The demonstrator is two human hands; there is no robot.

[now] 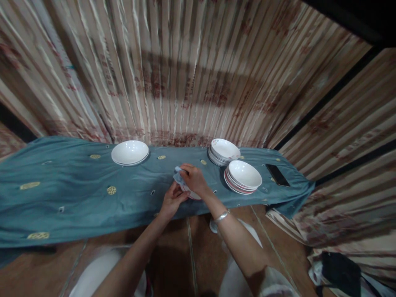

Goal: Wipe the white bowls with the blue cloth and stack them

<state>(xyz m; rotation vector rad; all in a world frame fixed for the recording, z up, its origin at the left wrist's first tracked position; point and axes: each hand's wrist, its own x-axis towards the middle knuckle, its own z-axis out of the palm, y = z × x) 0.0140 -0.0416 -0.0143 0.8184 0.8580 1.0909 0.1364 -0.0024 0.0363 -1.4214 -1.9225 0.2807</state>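
A white plate with a reddish rim (194, 196) is mostly hidden under my hands at the near edge of the table. My left hand (173, 201) grips its left side, fingers partly out of sight. In my right hand (194, 180) is a bunched light blue cloth (178, 177), pinched in the fingers above the plate's far left part. Right of my hands stand a stack of white dishes with red edges (244, 175) and, behind it, another stack with a floral pattern (224, 150).
Farther left, white dishes (130, 152) are stacked on the teal tablecloth (83, 189). A black phone (277, 175) lies at the right end. Patterned curtains (185, 82) hang right behind the table, and a dark bag (340, 272) sits on the floor at lower right.
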